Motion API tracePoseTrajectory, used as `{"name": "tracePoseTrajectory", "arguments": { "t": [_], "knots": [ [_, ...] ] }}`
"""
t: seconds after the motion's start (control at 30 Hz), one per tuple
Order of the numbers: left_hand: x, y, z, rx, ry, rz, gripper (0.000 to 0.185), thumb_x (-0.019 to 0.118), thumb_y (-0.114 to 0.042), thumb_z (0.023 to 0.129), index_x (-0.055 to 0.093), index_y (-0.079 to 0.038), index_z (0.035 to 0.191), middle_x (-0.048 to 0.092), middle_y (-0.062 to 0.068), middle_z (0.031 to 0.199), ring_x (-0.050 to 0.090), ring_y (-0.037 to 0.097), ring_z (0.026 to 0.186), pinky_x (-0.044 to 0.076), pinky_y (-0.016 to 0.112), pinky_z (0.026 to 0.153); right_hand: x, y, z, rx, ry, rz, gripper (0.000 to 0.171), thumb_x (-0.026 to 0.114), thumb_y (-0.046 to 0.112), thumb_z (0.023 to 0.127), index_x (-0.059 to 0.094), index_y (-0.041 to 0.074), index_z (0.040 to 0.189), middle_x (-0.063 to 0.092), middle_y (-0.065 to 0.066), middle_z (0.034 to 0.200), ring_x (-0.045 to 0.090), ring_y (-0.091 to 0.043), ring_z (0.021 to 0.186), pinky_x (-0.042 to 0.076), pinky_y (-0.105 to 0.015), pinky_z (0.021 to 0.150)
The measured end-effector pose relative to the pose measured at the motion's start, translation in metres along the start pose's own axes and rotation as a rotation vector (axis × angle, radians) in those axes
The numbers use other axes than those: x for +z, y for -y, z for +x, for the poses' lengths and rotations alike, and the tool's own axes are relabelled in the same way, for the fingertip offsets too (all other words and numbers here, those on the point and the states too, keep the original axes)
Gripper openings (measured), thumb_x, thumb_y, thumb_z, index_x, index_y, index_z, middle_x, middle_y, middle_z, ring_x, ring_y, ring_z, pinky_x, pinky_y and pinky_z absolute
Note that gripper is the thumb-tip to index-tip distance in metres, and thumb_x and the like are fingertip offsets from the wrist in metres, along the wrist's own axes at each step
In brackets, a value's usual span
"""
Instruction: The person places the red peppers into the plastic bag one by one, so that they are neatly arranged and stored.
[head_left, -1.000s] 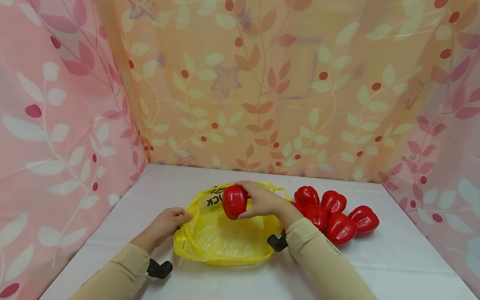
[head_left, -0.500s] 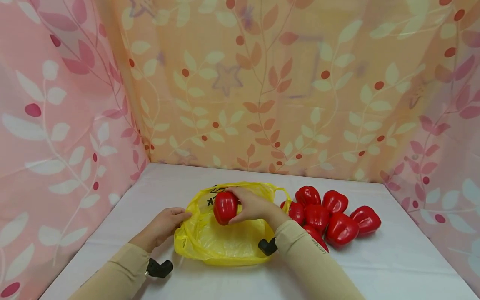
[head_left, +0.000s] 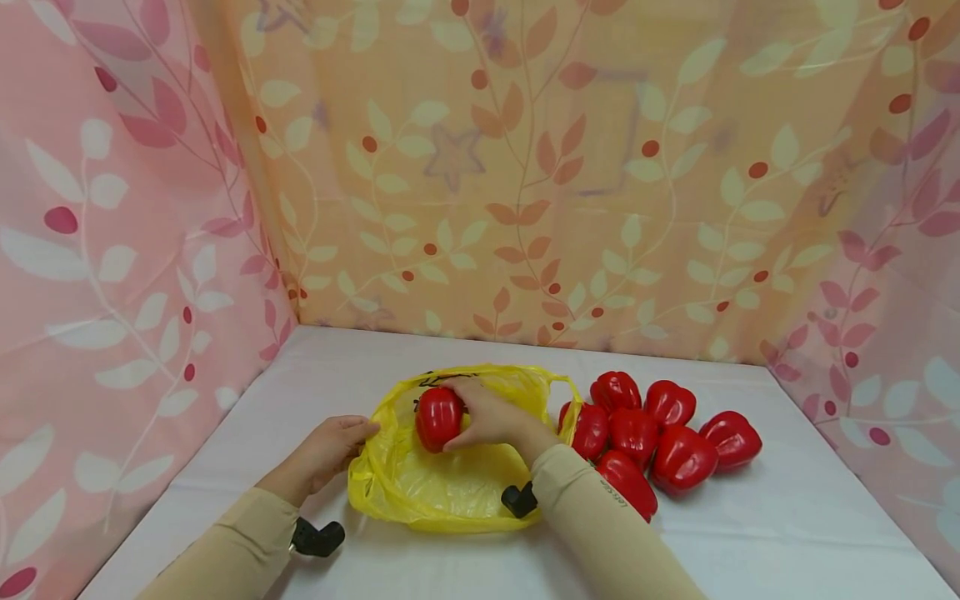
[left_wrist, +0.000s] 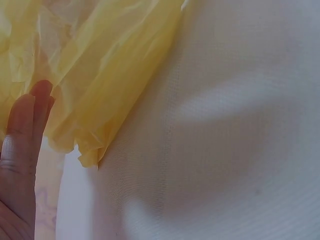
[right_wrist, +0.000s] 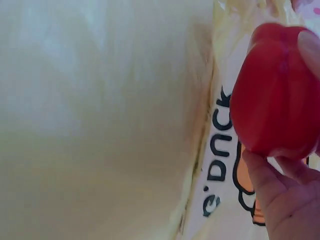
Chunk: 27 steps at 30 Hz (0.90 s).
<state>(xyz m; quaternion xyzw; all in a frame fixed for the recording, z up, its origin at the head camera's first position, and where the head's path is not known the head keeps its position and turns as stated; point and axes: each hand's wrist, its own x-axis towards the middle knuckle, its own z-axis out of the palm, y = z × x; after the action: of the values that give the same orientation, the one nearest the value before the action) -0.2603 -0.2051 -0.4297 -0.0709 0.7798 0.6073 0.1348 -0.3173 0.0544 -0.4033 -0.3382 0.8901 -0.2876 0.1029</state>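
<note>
My right hand (head_left: 486, 417) holds a glossy red bell pepper (head_left: 439, 420) within the mouth of a yellow plastic bag (head_left: 450, 492). The right wrist view shows the pepper (right_wrist: 277, 95) between thumb and fingers, with black printed letters on the bag behind it. At the bag's left rim, my left hand (head_left: 326, 450) pinches the thin plastic. In the left wrist view its fingers (left_wrist: 22, 130) lie against the crumpled yellow film (left_wrist: 110, 80); the thumb is hidden there. The bag lies on its side, its opening spread toward me.
Several red bell peppers (head_left: 633, 433) lie grouped on the white tablecloth (head_left: 750, 533) right of the bag, one close beside my right sleeve. A bag handle loop (head_left: 576, 412) overlaps the nearest ones. Patterned curtains (head_left: 480, 208) enclose the back and sides.
My right hand has moved left and slightly down with the pepper, further into the bag's opening. More of the peppers on the right now show. The left hand stays at the rim.
</note>
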Motion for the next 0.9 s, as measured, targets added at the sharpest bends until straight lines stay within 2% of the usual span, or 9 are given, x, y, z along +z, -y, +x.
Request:
{"name": "tracePoseTrajectory", "arguments": {
  "t": [0.47, 0.67, 0.9],
  "knots": [
    [0.002, -0.003, 0.0, 0.019, 0.012, 0.018, 0.031, 0.053, -0.03, 0.091, 0.063, -0.001, 0.1, 0.063, 0.005, 0.086, 0.057, 0.017, 0.073, 0.052, 0.028, 0.069, 0.028, -0.002, 0.014, 0.093, -0.045, 0.012, 0.099, 0.082, 0.037, 0.065, 0.027, 0.009, 0.141, 0.035, -0.006, 0.141, 0.037, -0.023, 0.125, 0.033, -0.041, 0.103],
    [0.002, -0.003, -0.002, 0.014, 0.007, 0.026, 0.032, 0.054, -0.03, 0.091, 0.063, -0.001, 0.102, 0.063, 0.006, 0.088, 0.057, 0.017, 0.074, 0.052, 0.029, 0.07, 0.035, -0.001, 0.018, 0.104, -0.09, 0.034, 0.098, 0.082, 0.037, 0.064, 0.029, 0.009, 0.14, 0.041, -0.005, 0.137, 0.043, -0.021, 0.119, 0.037, -0.038, 0.101],
    [0.003, -0.001, -0.001, 0.022, 0.016, 0.03, 0.031, 0.053, -0.028, 0.092, 0.063, -0.001, 0.102, 0.063, 0.006, 0.087, 0.057, 0.017, 0.073, 0.052, 0.029, 0.07, 0.042, 0.002, 0.022, 0.161, -0.121, 0.063, 0.097, 0.081, 0.036, 0.066, 0.026, 0.009, 0.142, 0.04, -0.006, 0.138, 0.041, -0.023, 0.12, 0.037, -0.04, 0.1]
  ]
}}
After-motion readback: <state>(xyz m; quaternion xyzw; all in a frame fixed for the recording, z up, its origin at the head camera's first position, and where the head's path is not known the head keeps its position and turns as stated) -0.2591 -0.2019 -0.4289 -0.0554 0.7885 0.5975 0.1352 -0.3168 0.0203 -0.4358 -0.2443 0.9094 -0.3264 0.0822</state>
